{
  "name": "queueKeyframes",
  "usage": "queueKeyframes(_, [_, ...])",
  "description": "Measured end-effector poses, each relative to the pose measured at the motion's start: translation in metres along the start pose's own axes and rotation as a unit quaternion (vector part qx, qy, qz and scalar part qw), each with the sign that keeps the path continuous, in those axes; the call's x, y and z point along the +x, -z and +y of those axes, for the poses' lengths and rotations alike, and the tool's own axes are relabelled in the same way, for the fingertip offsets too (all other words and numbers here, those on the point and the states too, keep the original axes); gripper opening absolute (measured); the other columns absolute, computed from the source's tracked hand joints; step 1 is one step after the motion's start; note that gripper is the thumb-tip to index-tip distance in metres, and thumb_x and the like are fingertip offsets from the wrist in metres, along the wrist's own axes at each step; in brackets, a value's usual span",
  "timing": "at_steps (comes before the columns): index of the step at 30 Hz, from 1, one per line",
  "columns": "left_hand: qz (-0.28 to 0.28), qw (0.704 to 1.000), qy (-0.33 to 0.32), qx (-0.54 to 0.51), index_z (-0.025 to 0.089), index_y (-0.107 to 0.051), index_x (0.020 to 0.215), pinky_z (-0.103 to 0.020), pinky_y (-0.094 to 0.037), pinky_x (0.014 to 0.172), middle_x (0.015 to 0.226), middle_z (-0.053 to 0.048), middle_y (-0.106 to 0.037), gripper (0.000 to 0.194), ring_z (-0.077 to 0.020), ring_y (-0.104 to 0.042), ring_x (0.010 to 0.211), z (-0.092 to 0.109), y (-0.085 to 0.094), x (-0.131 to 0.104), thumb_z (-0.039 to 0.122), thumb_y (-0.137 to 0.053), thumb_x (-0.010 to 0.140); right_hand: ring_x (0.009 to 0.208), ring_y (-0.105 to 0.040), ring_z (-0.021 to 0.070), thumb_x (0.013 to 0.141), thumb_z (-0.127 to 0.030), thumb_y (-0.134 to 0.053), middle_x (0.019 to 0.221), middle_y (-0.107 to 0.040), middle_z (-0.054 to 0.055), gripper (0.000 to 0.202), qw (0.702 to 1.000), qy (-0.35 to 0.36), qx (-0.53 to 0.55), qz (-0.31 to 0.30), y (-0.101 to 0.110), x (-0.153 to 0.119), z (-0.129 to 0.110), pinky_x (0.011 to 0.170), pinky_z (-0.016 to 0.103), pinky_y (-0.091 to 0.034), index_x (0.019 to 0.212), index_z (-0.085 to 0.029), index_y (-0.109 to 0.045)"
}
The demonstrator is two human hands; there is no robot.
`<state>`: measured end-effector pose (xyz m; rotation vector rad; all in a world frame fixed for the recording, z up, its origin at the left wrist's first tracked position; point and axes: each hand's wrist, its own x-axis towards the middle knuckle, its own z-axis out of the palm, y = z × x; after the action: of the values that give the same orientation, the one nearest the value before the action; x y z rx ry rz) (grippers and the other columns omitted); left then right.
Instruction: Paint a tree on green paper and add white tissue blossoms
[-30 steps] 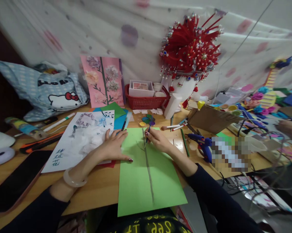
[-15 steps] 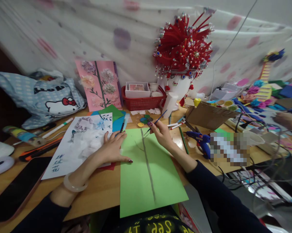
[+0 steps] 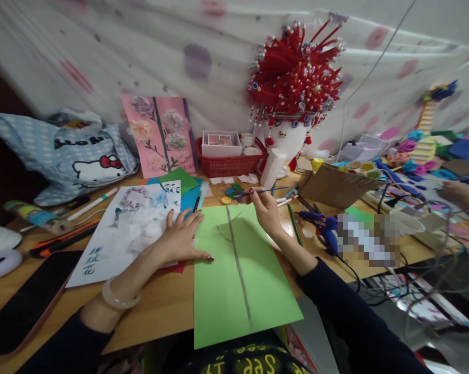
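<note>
A sheet of green paper [image 3: 218, 291] lies in front of me, with a long dark painted stem and two thin side branches. My left hand [image 3: 182, 236] is spread flat, fingers apart, across the paper's left edge and the white sheet beside it. In my right hand [image 3: 266, 210] a thin blue paintbrush [image 3: 272, 190] is pinched between thumb and fingers, held nearly level. Its tip points left at the small paint palette [image 3: 231, 193] behind the paper's top edge; whether it touches the paint I cannot tell.
The white painted sheet [image 3: 117, 244] lies left, near a phone [image 3: 31, 301]. Behind stand a pink flower picture [image 3: 164, 135], a red basket [image 3: 230, 165] and a red beaded headdress [image 3: 296, 83]. A blue glue gun [image 3: 322, 223] with cables lies right. Another person's hand [image 3: 462, 197] shows far right.
My right hand has lifted the brush off the green paper and swung its tip back to the palette. A second short branch now shows right of the stem. My left hand stays put.
</note>
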<state>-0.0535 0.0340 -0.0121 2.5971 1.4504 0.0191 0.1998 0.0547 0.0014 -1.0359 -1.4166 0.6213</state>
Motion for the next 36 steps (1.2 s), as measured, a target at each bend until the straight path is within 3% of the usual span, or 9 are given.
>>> queueKeyframes(10, [0.002, 1.0, -0.007, 0.005, 0.017, -0.032, 0.146, -0.063, 0.004, 0.108, 0.154, -0.014, -0.026, 0.117, -0.0435, -0.014, 0.139, -0.003, -0.003, 0.0, 0.087, -0.052, 0.054, 0.064, -0.056, 0.0149, 0.084, -0.051, -0.057, 0.07, -0.056, -0.001, 0.029, 0.999, 0.009, 0.022, 0.025, -0.001, 0.003, 0.002, 0.064, 0.03, -0.048, 0.087, -0.023, -0.05])
queueKeyframes(19, [0.009, 1.0, -0.004, 0.005, 0.019, -0.032, 0.146, -0.061, 0.006, 0.109, 0.154, -0.013, -0.026, 0.117, -0.0429, -0.015, 0.139, -0.004, -0.007, 0.001, 0.088, -0.052, 0.053, 0.065, -0.059, 0.0163, 0.087, -0.045, -0.053, 0.072, -0.061, 0.001, 0.024, 0.993, 0.018, -0.092, 0.069, 0.016, 0.027, 0.015, 0.06, 0.028, -0.046, 0.086, -0.021, -0.051])
queueKeyframes(26, [0.022, 1.0, -0.02, -0.006, 0.018, -0.032, 0.146, -0.062, 0.006, 0.109, 0.153, -0.015, -0.028, 0.118, -0.0429, -0.017, 0.138, -0.006, -0.01, 0.0, 0.09, -0.049, 0.053, 0.059, -0.051, 0.0162, 0.087, -0.035, -0.043, 0.065, -0.055, 0.0, 0.017, 0.968, 0.032, -0.249, -0.025, 0.02, 0.057, 0.041, 0.06, 0.028, -0.039, 0.084, -0.021, -0.051])
queueKeyframes(36, [0.035, 0.999, -0.03, 0.01, 0.016, -0.034, 0.145, -0.062, 0.005, 0.109, 0.152, -0.014, -0.03, 0.102, -0.0408, -0.02, 0.138, -0.002, -0.01, 0.0, 0.086, -0.035, 0.071, 0.068, -0.055, 0.0202, 0.084, -0.032, -0.041, 0.075, -0.063, 0.006, 0.02, 0.957, 0.018, -0.281, -0.065, 0.02, 0.056, 0.067, 0.066, 0.029, -0.041, 0.086, -0.019, -0.056])
